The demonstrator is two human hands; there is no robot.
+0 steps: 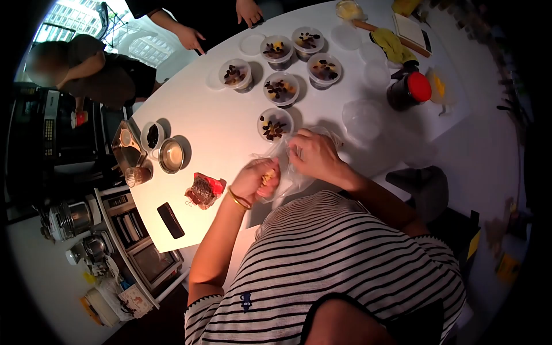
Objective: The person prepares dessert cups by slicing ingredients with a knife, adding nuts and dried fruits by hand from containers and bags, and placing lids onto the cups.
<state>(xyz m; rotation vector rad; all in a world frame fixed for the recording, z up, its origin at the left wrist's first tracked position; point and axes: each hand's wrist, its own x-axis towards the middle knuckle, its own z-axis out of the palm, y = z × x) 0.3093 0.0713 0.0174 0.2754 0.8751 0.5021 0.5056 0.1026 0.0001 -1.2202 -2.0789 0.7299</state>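
My left hand (pixel 257 179) is closed, with small pale-yellow pieces (pixel 268 177) showing between its curled fingers. What they are I cannot make out. Close beside it, my right hand (pixel 313 154) has its fingers bent and pinched on a thin clear plastic bag (pixel 294 179), which hangs between the hands at the table edge. Just beyond them stands a clear plastic cup (pixel 275 125) topped with dark raisin-like pieces and some yellow bits. Several similar cups, such as the middle cup (pixel 281 89), are grouped farther back.
On the white table (pixel 201 138) lie a torn red packet (pixel 205 191) and a phone (pixel 171 220). Bowls, including a metal bowl (pixel 171 156), stand left. Clear lids (pixel 363 119) and a red-lidded jar (pixel 409 91) are right. Another person's hand (pixel 190 38) is across the table.
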